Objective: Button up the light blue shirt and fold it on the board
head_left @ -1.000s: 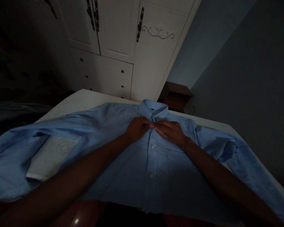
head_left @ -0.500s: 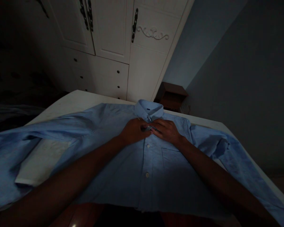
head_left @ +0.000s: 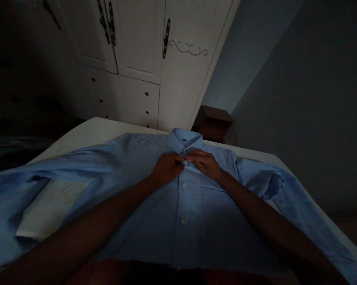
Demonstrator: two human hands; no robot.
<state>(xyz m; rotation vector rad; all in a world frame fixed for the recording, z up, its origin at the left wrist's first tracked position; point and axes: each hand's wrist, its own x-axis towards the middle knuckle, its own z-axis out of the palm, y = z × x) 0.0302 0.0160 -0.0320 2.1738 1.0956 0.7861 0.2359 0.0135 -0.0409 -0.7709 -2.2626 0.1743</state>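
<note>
Blue and creased at the sleeves, the shirt lies front up on the white table, with pale buttons and one pocket. Its collar points away toward the wardrobe; the button line runs lengthwise toward the person. Left hand and right hand pinch cloth below the collar, fingertips nearly meeting.

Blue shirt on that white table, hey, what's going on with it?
A person is working with both bare hands on a light blue long-sleeved button-up shirt, laid front up on a white table with its sleeves spread outward. The left hand and right hand meet just below the folded blue collar, their fingertips pinching the front. Two small pale round buttons show lower down. The fingers hide whether a button is between them.
</note>
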